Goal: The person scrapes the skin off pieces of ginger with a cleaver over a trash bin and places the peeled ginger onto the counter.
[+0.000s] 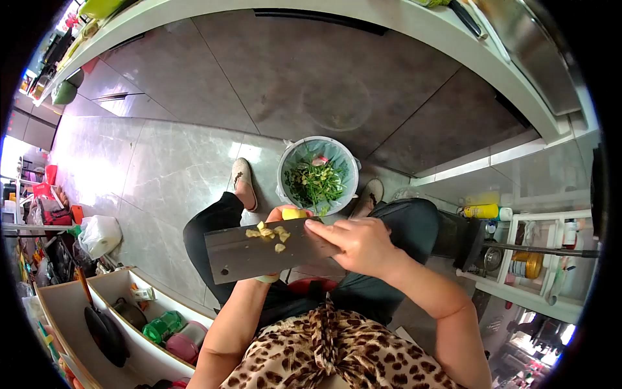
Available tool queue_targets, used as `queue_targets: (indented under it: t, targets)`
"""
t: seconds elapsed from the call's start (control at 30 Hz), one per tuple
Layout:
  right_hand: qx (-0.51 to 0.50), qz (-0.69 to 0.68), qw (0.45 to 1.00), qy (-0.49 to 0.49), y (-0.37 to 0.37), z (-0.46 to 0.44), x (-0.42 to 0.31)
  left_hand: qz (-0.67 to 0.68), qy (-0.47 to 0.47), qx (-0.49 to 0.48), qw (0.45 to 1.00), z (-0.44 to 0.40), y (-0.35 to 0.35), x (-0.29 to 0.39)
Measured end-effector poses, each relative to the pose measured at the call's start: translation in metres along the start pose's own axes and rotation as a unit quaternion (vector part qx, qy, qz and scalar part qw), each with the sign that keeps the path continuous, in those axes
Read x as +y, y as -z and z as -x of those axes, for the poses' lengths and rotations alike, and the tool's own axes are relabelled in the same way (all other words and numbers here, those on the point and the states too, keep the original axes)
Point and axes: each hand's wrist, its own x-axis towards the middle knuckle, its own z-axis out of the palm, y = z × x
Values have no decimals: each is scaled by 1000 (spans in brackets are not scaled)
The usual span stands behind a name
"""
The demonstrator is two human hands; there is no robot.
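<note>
My right hand (364, 242) is closed around the near end of a wide cleaver (259, 259), its index finger stretched along the blade's upper edge. Several small yellowish scraps (280, 247) cling to the flat of the blade. Behind the cleaver, my left hand (275, 214) is mostly hidden; its fingers hold a peeled yellow vegetable (294, 213), whose kind I cannot make out for sure. The vegetable is at the blade's upper edge, close to my right index finger. Beneath and beyond both hands stands a lined waste bin (281, 174) holding green leafy trimmings (317, 185).
The bin stands on the tiled floor (168, 159) between my feet. Grey cabinets (291, 71) rise ahead under a white counter. An open drawer (149, 343) with a pan (105, 336) is at lower left, a white rack (518, 259) with bottles at right.
</note>
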Motion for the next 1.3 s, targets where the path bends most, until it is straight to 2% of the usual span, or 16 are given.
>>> queue_targets:
  t: [0.23,0.3,0.37,0.4,0.43,0.53,0.57,0.6,0.63,0.7,0.8,0.87,0.97,1.03,1.23,1.3]
  targets:
    - [28,11,999,15,-12,5,2,-93,29,32,995,5,-14,10]
    - [9,33,999,-11,-12,8,7,21,14,40,999,7,-6,4]
    - [-12,12,999,-51,-13,9,20,28,18,58,998,5,7,-5]
    - [7,-23,997,-79,-26,13,41,-57,62,-6,996,2,9,3]
    - [-4,-21,993,-119,-34,16,62,-37,67,-24,997,1,15,1]
    - [-14,11,989,-147,-29,13,69,-46,31,30,998,-1,30,6]
    - [15,24,995,-99,-25,10,64,-66,9,49,997,1,46,10]
    - [48,36,997,-53,-22,8,59,-51,-11,167,985,0,43,27]
    - [54,35,996,-56,-18,7,58,-45,-50,180,981,-1,52,45]
    - [34,98,995,6,-8,6,59,-28,-122,132,983,1,58,89]
    - [30,139,987,72,-3,4,67,-45,-121,85,988,-3,25,130]
    - [18,146,985,87,-2,3,70,-115,28,-65,991,-8,-16,132]
    - [8,159,979,125,2,2,69,-122,211,-156,957,-16,-29,112]
    - [9,165,976,145,6,5,70,-126,264,-170,941,-25,-32,100]
    - [30,136,975,175,6,7,78,-49,249,-175,951,-88,-10,71]
    - [40,118,979,162,2,7,84,-106,209,-133,963,-114,-8,68]
